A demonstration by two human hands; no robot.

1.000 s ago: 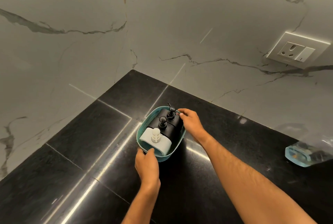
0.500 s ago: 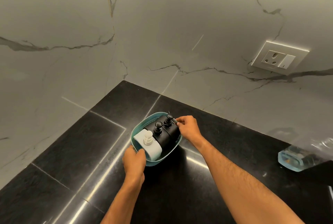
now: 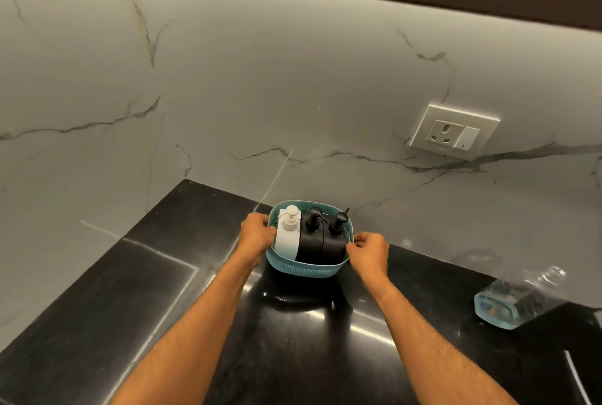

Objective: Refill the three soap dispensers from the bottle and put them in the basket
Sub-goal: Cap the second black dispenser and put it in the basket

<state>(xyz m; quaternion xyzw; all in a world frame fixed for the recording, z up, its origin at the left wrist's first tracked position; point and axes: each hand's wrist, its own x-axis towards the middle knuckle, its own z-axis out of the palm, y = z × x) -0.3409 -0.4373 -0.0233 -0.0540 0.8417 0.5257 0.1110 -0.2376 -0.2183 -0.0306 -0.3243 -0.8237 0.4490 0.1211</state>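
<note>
A teal basket [image 3: 306, 269] is set on the black stone counter [image 3: 163, 290], close to the marble back wall [image 3: 293, 95], and every place below is given relative to it. Three soap dispensers are stood upright inside it in a row. The white dispenser [image 3: 288, 235] is placed at the basket's left end, the first black dispenser [image 3: 312, 240] in its middle, touching the white one, and the second black dispenser [image 3: 335, 240] at its right end, pressed against the middle one. All three pump heads are raised above the basket's rim.

The basket's left rim is gripped by the left hand [image 3: 257, 235], whose fingers are curled over the edge beside the white dispenser. The basket's right rim is held by the right hand [image 3: 369, 250], with the fingertips bent and pinched onto the edge next to the second black dispenser. Both forearms are stretched toward the basket from the near side of the counter.

Well to the right of the basket, a clear bottle [image 3: 514, 298] is laid on its side on the counter, with a little blue liquid pooled at its base end. Whether it is capped cannot be told. Above and to the right of the basket, a white socket plate [image 3: 454, 131] is fixed to the wall.
</note>
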